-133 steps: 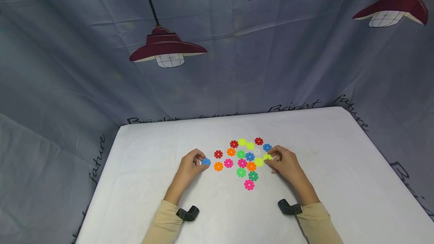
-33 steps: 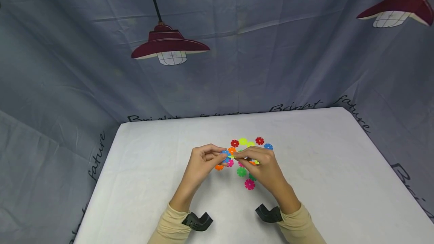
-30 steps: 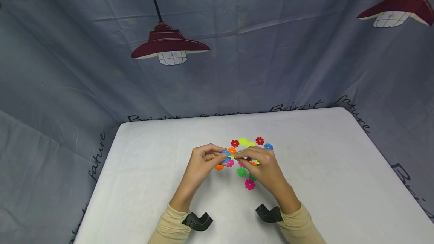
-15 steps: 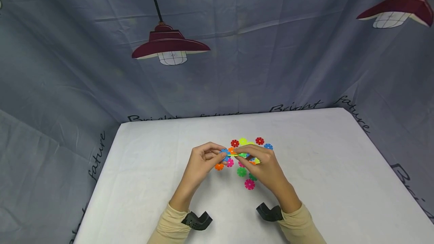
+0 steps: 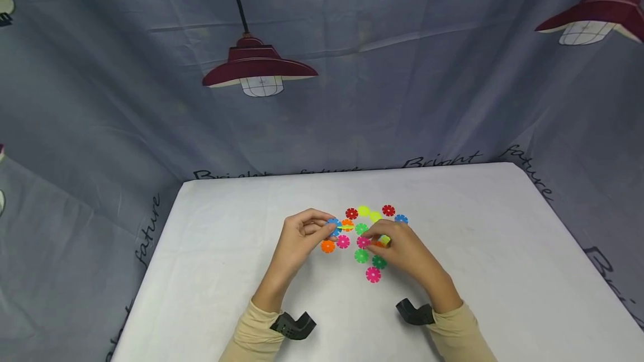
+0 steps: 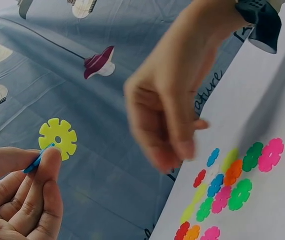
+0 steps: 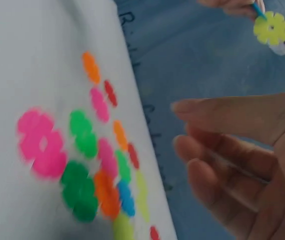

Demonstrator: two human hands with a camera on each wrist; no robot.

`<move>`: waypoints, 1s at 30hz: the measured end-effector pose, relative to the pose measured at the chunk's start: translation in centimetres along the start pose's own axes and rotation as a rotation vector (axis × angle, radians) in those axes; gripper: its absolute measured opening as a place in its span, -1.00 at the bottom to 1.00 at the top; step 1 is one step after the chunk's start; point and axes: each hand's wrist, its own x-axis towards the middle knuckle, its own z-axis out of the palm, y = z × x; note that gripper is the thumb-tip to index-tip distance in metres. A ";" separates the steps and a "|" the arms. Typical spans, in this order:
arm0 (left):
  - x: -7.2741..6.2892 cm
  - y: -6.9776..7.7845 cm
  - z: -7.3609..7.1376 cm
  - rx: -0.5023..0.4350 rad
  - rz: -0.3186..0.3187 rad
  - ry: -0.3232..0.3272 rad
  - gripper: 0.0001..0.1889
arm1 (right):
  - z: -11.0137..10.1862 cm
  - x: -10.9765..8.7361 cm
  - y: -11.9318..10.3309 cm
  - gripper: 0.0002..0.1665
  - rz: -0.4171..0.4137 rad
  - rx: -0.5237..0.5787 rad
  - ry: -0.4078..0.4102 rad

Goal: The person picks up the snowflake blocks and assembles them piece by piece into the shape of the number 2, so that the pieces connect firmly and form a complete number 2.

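The left hand (image 5: 303, 239) pinches a blue disc (image 5: 332, 228) between thumb and fingers above the left side of the scattered pieces. A yellow disc (image 6: 66, 144) is at the free rim of the blue disc, and no finger seems to bear it; as both have notched rims, it is probably slotted into the blue one, the two faces set across each other. Gripping the blue disc by its left part looks like a way to leave that notched right edge bare, so that the join stays reachable and in sight. The right hand (image 5: 401, 246) hangs over the right part of the pieces, apart from the left hand. Its thumb and fingers stand parted with a gap between them, the fingers bent a little, and I see nothing held there; it looks raised above the pieces, not touching them. Below lie the loose discs (image 5: 373, 275), flat on the white table (image 5: 201, 272), some touching or nearly so, with a pink one nearest the person and red and yellow ones at the far side. Spread flat like this, each is presumably easy to pick out by colour. Beyond the far edge hangs a grey curtain (image 5: 322, 127).
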 end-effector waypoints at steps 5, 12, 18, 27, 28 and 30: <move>0.1 0.0 -0.1 -0.002 0.004 -0.002 -0.78 | 0.1 -0.9 1.8 -0.74 0.094 -0.041 -0.105; 0.1 -0.2 -0.2 -0.006 0.000 0.011 -0.78 | 0.4 -1.5 3.3 -0.72 0.114 0.008 -0.171; 0.2 -0.2 -0.2 -0.008 0.001 0.008 -0.77 | 0.5 -1.4 3.5 -0.74 0.153 0.008 -0.193; 0.2 -0.3 -0.1 -0.010 -0.002 0.000 -0.78 | 0.7 -1.2 3.2 -0.72 0.178 0.003 -0.199; 0.1 -0.2 -0.1 -0.012 -0.005 -0.001 -0.78 | 0.7 -1.2 3.2 -0.72 0.178 0.002 -0.199; 0.1 -0.2 -0.1 -0.013 -0.010 -0.003 -0.78 | 0.7 -1.2 3.3 -0.74 0.162 0.003 -0.195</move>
